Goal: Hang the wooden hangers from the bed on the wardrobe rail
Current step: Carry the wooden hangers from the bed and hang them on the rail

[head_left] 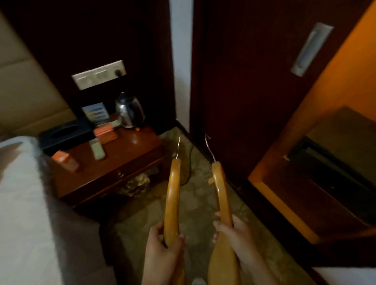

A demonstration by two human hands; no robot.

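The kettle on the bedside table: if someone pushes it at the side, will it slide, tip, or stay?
The kettle looks like polished metal, so it is probably rigid and slippery to touch. It stands upright on the glossy bedside table, so a low push would likely slide it. It looks taller than wide, so a high push might tip it. How full it is cannot be seen.

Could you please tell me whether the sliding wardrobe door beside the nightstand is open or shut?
Open, at least partly: the dark wardrobe door is slid left, exposing the lit orange interior on the right.
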